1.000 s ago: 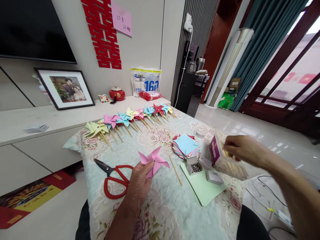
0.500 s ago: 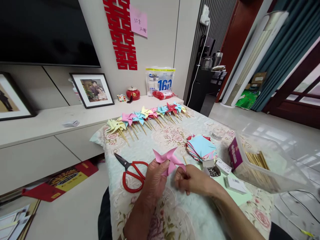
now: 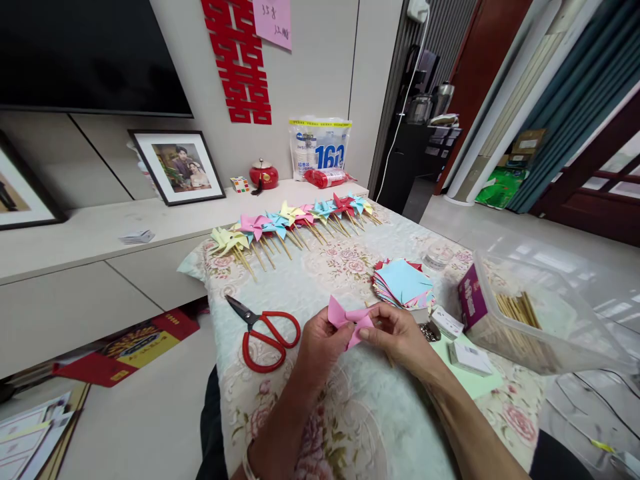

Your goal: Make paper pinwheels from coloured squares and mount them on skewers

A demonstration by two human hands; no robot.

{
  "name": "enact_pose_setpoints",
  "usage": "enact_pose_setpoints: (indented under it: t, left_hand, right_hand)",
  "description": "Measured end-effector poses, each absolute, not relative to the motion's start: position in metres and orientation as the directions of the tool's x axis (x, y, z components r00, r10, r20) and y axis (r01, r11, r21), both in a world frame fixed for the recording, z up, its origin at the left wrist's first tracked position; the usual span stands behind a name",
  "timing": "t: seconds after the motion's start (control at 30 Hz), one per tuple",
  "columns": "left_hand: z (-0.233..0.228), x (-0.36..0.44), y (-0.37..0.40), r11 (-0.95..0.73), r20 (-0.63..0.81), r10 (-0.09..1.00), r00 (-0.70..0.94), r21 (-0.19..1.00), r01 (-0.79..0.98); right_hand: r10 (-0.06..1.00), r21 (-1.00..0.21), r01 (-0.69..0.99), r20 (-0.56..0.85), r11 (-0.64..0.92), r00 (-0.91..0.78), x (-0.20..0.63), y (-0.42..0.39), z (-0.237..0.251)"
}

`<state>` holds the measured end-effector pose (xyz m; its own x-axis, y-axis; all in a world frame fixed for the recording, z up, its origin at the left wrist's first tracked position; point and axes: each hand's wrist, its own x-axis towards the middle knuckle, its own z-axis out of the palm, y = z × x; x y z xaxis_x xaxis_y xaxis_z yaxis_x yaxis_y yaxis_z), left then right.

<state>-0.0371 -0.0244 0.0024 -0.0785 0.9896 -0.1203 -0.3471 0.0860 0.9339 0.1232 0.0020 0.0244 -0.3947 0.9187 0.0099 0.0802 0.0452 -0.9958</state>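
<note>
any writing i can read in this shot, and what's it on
"160": large blue numerals on the white plastic bag on the shelf.
"35": handwritten on the pink note on the wall; the rest is unclear.
Red paper-cut wall sign: the double-happiness character.
Purple label on the clear stick box: too blurred.

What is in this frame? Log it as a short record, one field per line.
left hand: grips the pink paper pinwheel
right hand: pinches the same pinwheel from the other side
scissors: red-handled, flat on the cloth, left of the hands
paper stack: coloured squares, beyond the right hand
stick box: clear, holds wooden sticks, far right
finished pinwheels: row at the far edge
</note>
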Motion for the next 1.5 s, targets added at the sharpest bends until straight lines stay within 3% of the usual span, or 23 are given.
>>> enact_pose_setpoints:
  t: [0.23,0.5,0.63,0.73,0.9,1.13,1.27,1.37,1.5]
  left_hand:
    - [-0.015,-0.036,-0.022,-0.017,0.008,0.999,-0.051,0.986,-0.168]
    - [-0.004,-0.038,-0.028,0.037,-0.028,0.999,0.039,0.969,-0.245]
    - [0.012,-0.043,-0.031,0.01,-0.029,0.999,-0.043,0.922,-0.388]
    - [0.018,-0.046,-0.03,-0.071,-0.035,0.983,-0.182,0.835,-0.546]
    - [0.023,-0.047,-0.033,-0.12,0.01,0.984,-0.176,0.773,-0.624]
    - [0.022,-0.042,-0.043,-0.18,0.199,0.98,-0.022,0.825,-0.536]
    - [0.025,-0.045,-0.041,-0.104,0.146,0.989,0.001,0.714,-0.693]
    - [0.026,-0.05,-0.034,-0.082,-0.004,0.994,-0.105,0.589,-0.804]
    - [0.022,-0.051,-0.027,-0.024,-0.201,0.96,-0.195,0.634,-0.773]
  right_hand:
    - [0.924,-0.991,0.13,-0.06,-0.011,-0.379,0.124,-0.002,0.025]
    - [0.933,-0.989,0.135,0.006,0.058,-0.36,0.128,-0.002,0.023]
    - [0.936,-0.996,-0.092,0.044,0.012,-0.35,0.135,0.0,0.027]
    - [0.889,-0.964,-0.225,-0.024,-0.142,-0.458,0.138,0.0,0.031]
    - [0.683,-0.931,-0.051,-0.227,-0.361,-0.694,0.133,-0.007,0.032]
    - [0.625,-0.97,0.058,-0.196,-0.235,-0.755,0.122,-0.016,0.036]
    - [0.625,-0.971,0.052,-0.19,-0.233,-0.757,0.121,-0.017,0.036]
    - [0.636,-0.974,0.054,-0.185,-0.22,-0.75,0.121,-0.018,0.037]
    - [0.628,-0.984,0.053,-0.15,-0.169,-0.764,0.118,-0.02,0.037]
